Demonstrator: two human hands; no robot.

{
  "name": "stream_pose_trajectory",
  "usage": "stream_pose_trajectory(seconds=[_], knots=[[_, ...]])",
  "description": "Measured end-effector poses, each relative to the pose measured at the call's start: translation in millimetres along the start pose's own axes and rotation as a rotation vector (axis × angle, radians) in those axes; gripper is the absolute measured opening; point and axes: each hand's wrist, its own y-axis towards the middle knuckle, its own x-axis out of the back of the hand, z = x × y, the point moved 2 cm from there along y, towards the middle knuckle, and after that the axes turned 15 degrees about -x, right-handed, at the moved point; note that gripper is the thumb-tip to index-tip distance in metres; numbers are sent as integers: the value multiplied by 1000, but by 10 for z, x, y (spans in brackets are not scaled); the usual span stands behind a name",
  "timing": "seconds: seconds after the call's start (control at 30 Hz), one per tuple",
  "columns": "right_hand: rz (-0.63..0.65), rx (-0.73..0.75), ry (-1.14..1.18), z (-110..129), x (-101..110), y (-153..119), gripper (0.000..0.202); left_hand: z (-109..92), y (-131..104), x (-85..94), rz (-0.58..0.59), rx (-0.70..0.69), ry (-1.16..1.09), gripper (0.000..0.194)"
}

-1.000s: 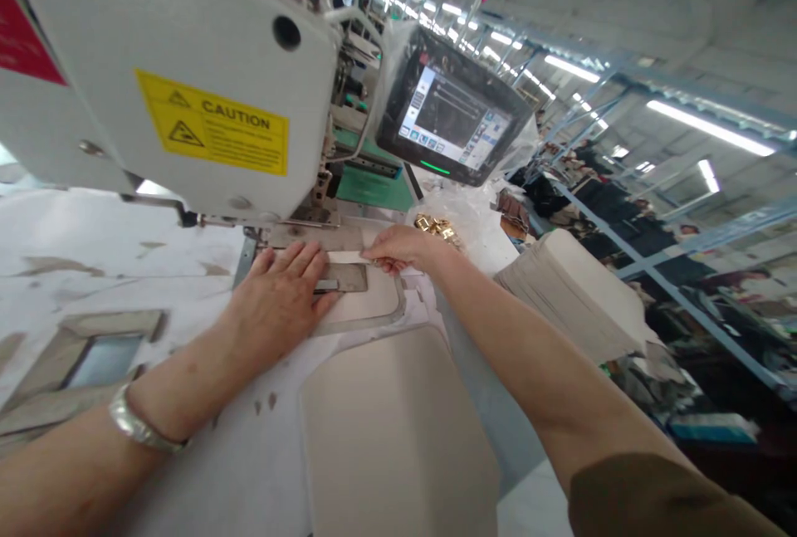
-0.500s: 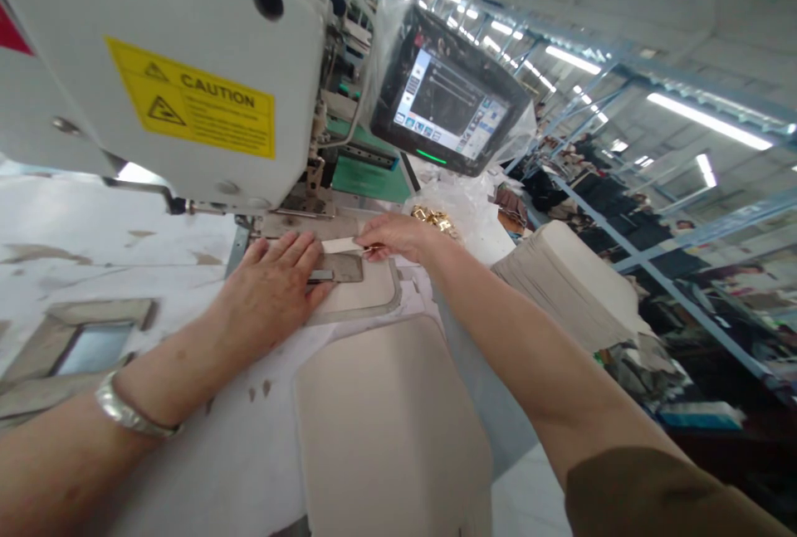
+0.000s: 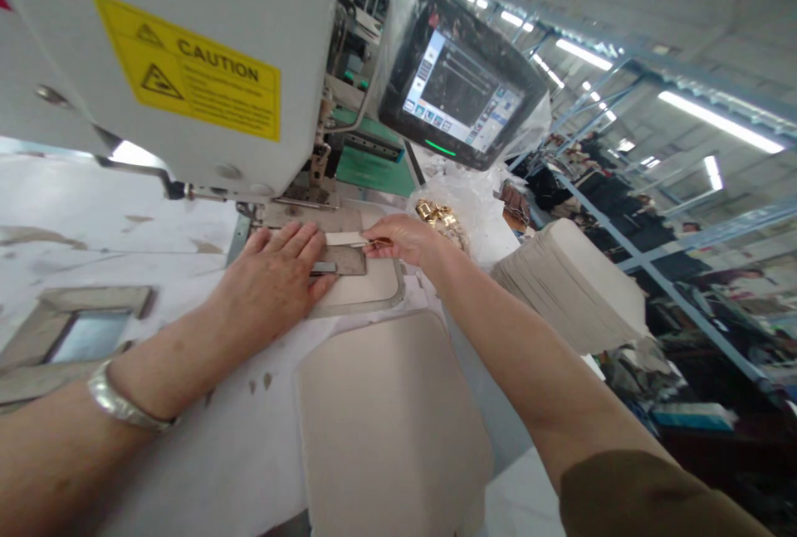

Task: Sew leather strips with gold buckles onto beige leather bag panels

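My left hand [image 3: 274, 280] lies flat with its fingers spread over the metal clamp plate [image 3: 352, 261] under the machine head. Pinched in my right hand [image 3: 398, 240] is the right end of a narrow cream strip [image 3: 344, 238], along with something small and gold-coloured. The strip runs leftward to the fingertips of my left hand. Beneath the plate sits a cream panel [image 3: 367, 286] in a rounded frame. Nearer to me lies a larger beige panel [image 3: 392, 421].
A grey machine head [image 3: 205, 147] with a caution label rises at the upper left, and a lit screen [image 3: 461, 89] stands right of it. Gold metal pieces [image 3: 439, 217] lie in a plastic bag. Stacked beige panels [image 3: 566, 288] stand at right; a frame [image 3: 75, 298] is at left.
The view has shifted slightly. My right hand still pinches the strip, and its gold-coloured piece shows a little more. My left hand has stayed on the plate.
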Motion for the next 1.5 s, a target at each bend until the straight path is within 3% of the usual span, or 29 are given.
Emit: stream_pose_trajectory(seconds=[0.4, 0.63, 0.77, 1.07, 1.33, 1.5], knots=[[-30, -60, -235, 130, -17, -6, 30, -24, 8, 21, 37, 11, 80, 59], [-195, -45, -425, 65, -83, 75, 25, -7, -4, 25, 22, -2, 77, 59], [-136, -60, -415, -21, -53, 120, 30, -14, -2, 11, -4, 4, 90, 57], [-136, -6, -320, -82, -42, 128, 33, -346, 342, -44, -1, -150, 78, 44], [-107, 39, -220, -138, -9, 116, 29, 15, -190, 252, -33, 45, 190, 45], [-78, 23, -213, -98, -9, 75, 28, 55, -240, 224, -39, 51, 210, 36]])
